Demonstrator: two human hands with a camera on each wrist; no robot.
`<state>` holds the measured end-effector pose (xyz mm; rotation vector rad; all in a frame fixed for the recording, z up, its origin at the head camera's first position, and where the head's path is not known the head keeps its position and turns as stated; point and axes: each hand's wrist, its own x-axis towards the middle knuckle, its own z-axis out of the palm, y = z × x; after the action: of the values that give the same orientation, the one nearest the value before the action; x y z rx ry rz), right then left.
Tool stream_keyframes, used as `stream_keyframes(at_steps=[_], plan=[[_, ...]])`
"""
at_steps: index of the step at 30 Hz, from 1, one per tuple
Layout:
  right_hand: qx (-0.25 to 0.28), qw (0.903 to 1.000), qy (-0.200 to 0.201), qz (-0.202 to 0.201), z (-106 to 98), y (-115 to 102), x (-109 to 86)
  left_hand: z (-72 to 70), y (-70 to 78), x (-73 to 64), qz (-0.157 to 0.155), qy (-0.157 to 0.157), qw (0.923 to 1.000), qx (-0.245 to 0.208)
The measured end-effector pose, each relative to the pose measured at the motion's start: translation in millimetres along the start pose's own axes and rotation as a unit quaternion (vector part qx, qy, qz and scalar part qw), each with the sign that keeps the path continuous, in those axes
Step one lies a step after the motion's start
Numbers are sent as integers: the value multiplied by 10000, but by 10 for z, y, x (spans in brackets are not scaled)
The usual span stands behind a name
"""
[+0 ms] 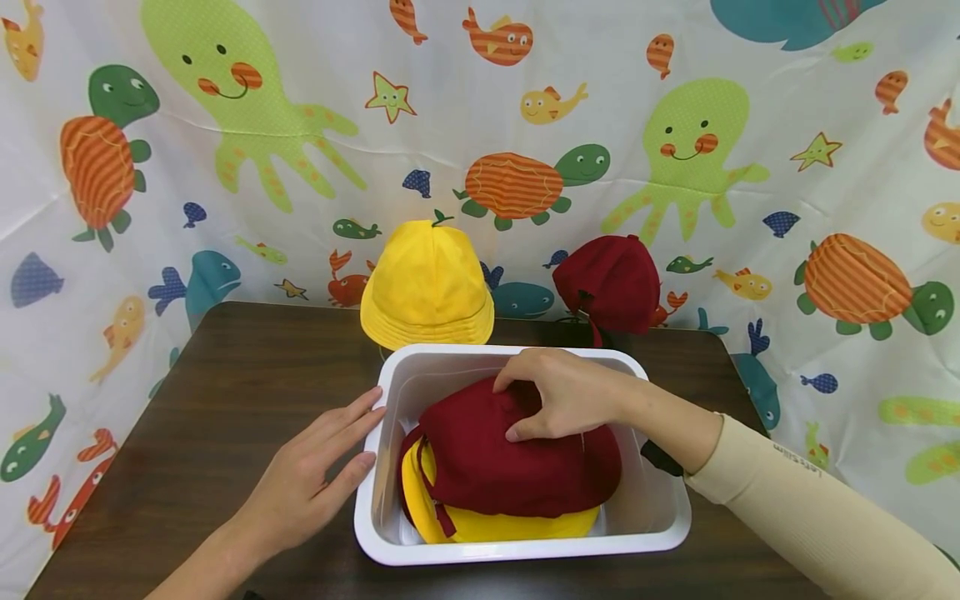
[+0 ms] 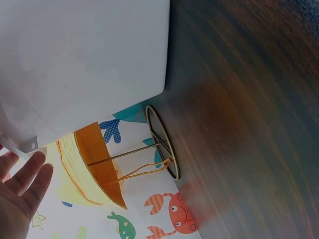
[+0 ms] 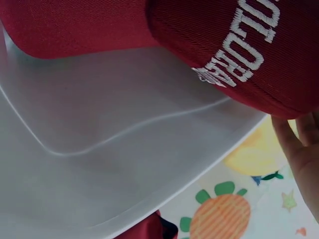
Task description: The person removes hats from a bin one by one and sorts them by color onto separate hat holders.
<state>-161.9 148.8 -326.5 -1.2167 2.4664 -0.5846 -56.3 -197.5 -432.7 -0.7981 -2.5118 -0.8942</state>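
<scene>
In the head view a dark red baseball cap [image 1: 517, 475] lies in a white plastic bin [image 1: 525, 552], on top of a yellow hat [image 1: 480, 527]. My right hand [image 1: 573, 392] reaches in over the bin and grips the cap's crown between thumb and fingers. White embroidered letters [image 3: 244, 55] show on its front in the right wrist view. My left hand [image 1: 311, 475] rests its extended fingers on the bin's left rim. Seen from the left wrist, these fingers [image 2: 30, 174] lie by the bin's edge.
Behind the bin, a yellow bucket hat [image 1: 427, 283] sits on a wire stand [image 2: 162, 144]. To its right hangs another dark red cap [image 1: 611, 283]. A curtain [image 1: 450, 108] printed with sea animals borders the dark wooden table [image 1: 247, 392].
</scene>
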Motion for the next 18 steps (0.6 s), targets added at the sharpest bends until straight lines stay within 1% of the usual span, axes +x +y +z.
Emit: stream_keyframes(at_steps=[7,14,18], plan=[[301,9993,137,-188,15,36,5,-4,-8,-2,8,-19,10000,13],[279,9989,216,-315,20,57,5,-10,3,3,-15,-19,10000,9],[249,9983,256,-464,4,64,4,-13,10,7,-21,-11,10000,33]])
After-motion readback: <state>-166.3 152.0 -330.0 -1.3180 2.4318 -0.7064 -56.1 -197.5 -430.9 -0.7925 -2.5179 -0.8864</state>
